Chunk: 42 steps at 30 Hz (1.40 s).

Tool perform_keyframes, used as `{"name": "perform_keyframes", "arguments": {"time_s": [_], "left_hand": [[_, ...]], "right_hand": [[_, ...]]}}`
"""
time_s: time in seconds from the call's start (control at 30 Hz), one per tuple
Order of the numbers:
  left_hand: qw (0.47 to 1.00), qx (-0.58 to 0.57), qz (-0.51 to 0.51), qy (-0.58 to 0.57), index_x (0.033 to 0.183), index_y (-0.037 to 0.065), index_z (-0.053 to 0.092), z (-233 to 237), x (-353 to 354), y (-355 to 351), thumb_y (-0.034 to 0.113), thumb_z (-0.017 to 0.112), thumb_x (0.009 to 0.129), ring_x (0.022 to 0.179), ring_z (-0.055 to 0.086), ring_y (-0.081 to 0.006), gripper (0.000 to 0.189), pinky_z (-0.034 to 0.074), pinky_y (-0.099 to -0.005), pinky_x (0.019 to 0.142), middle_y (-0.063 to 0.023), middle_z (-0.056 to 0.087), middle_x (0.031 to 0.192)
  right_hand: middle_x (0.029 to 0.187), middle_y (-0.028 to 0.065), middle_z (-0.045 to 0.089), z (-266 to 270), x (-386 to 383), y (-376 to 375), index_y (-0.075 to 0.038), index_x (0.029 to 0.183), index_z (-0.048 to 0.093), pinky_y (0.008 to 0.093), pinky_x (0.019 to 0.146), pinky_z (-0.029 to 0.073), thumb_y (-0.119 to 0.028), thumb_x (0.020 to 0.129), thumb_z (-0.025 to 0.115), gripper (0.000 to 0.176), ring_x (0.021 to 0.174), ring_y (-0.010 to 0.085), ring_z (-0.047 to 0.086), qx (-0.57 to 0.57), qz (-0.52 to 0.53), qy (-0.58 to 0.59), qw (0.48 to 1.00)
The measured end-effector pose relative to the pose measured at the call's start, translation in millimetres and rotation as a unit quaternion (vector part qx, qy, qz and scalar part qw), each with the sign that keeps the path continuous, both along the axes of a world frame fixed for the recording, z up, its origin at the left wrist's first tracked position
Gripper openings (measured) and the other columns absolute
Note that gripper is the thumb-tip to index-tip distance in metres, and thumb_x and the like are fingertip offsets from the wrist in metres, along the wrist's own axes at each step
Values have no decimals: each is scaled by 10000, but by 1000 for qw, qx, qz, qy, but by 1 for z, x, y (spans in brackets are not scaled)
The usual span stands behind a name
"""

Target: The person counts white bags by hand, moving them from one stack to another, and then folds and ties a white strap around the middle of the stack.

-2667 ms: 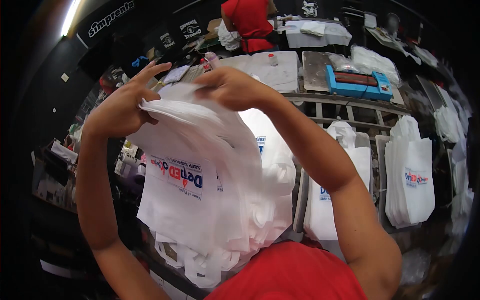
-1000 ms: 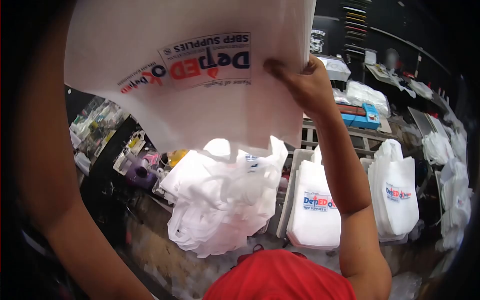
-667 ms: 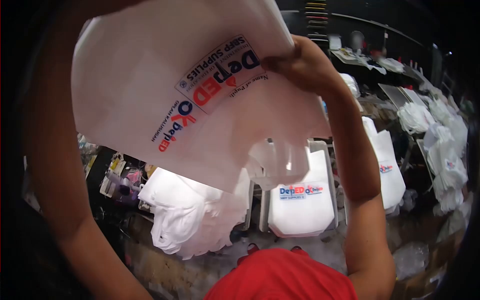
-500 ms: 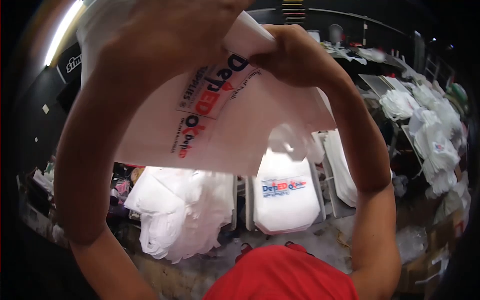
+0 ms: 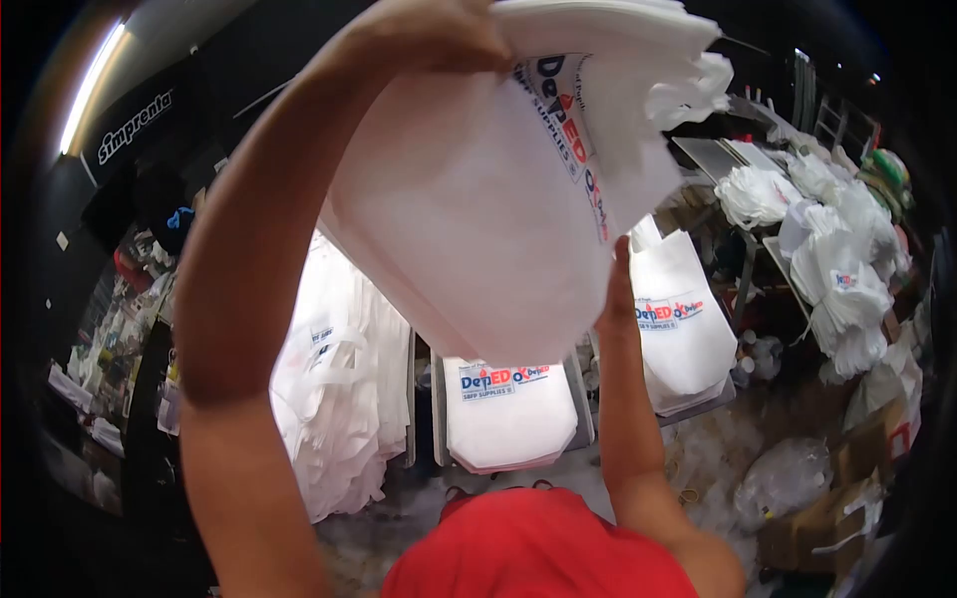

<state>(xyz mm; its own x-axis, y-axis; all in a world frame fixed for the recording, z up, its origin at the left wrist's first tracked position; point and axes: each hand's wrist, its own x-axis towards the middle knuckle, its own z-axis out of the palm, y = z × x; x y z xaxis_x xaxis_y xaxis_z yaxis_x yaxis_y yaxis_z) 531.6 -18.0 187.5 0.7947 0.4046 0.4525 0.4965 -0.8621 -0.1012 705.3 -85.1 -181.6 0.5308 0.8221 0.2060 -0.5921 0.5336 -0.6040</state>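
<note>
One thick stack of white non-woven fabric bags (image 5: 478, 229), printed in blue and red, is held aloft, near the camera. The left hand (image 5: 429, 35) clamps its top edge; the right hand (image 5: 620, 284) reaches underneath, fingers hidden, so I cannot tell its grip. Mid-lift, I judge: limp, matte, slippery layers call for steady two-handed support. Flat matching bag piles (image 5: 508, 424) lie below.
</note>
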Motion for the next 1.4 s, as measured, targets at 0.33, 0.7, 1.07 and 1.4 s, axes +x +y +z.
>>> {"name": "perform_keyframes", "arguments": {"time_s": [0.33, 0.7, 1.07, 1.4], "left_hand": [[713, -627, 103, -295, 1245, -31, 611, -359, -116, 74, 249, 822, 810, 933, 703, -226, 559, 572, -355, 827, -182, 704, 1120], [730, -595, 201, -270, 1311, -38, 549, -545, -154, 9, 162, 646, 854, 1100, 651, -267, 509, 510, -379, 948, -179, 663, 1218], [772, -433, -13, -465, 1360, -34, 438, -392, -161, 35, 27, 607, 792, 1143, 574, -244, 595, 453, -358, 993, -146, 586, 1223], [702, -529, -11, -477, 1295, -20, 573, -489, -166, 42, 84, 653, 842, 1068, 616, -190, 472, 491, -321, 904, -102, 652, 1174]], "right_hand": [[1138, 169, 667, -42, 67, 1, 70, 1247, 569, 359, 845, 570, -92, 854, 662, 436, 991, 250, 687, -129, 131, -203, 962], [1169, 191, 677, -195, -9, -6, 66, 1255, 575, 377, 901, 522, -117, 871, 610, 427, 1043, 292, 675, -447, 32, -447, 774], [1182, 125, 606, -5, -22, -18, 43, 1330, 451, 330, 942, 468, -66, 938, 574, 425, 1020, 210, 590, -89, -146, -463, 870], [1305, 145, 587, -125, -5, -10, 4, 1307, 530, 379, 991, 457, -132, 895, 627, 445, 1182, 286, 566, -176, -136, -565, 794]]}}
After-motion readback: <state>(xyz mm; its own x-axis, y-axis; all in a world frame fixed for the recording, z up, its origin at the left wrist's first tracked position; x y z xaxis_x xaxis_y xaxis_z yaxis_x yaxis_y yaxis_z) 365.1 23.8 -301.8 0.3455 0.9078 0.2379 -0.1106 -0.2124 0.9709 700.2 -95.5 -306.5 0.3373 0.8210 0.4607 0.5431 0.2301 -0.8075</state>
